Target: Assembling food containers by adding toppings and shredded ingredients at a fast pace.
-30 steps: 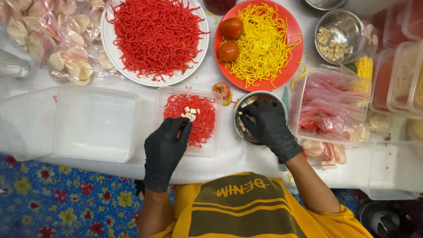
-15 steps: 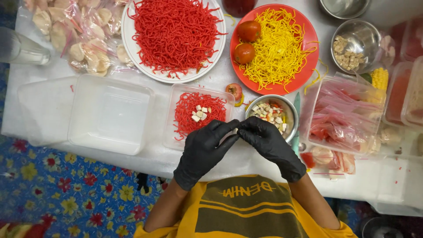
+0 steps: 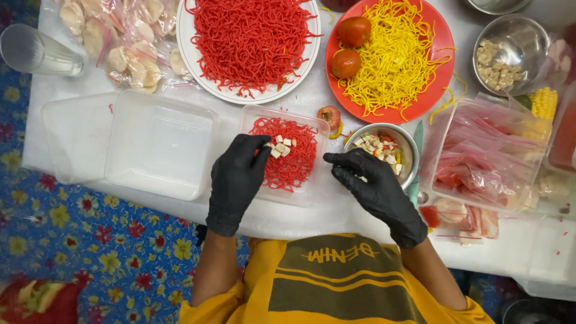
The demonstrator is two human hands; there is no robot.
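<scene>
My left hand (image 3: 236, 180), in a black glove, rests on the near left edge of a small clear container (image 3: 312, 195) of red noodles (image 3: 297, 159). Its fingertips touch a few white cubes (image 3: 282, 146) lying on the noodles. My right hand (image 3: 373, 187), also gloved, hovers just right of the container, its fingers curled and pointing left beside a small metal bowl (image 3: 407, 147) of mixed diced pieces. Neither hand visibly holds anything.
An empty clear container (image 3: 159, 144) and a lid (image 3: 75, 135) lie to the left. Behind are a white plate (image 3: 192, 54) of red noodles, a red plate (image 3: 441, 42) of yellow noodles with two tomatoes (image 3: 351, 45), a metal bowl (image 3: 528, 42), bagged food and a glass (image 3: 36, 51).
Both hands were joined in front of my body half a second ago. Now they have parted: the left went to the noodle container, the right toward the small metal bowl.
</scene>
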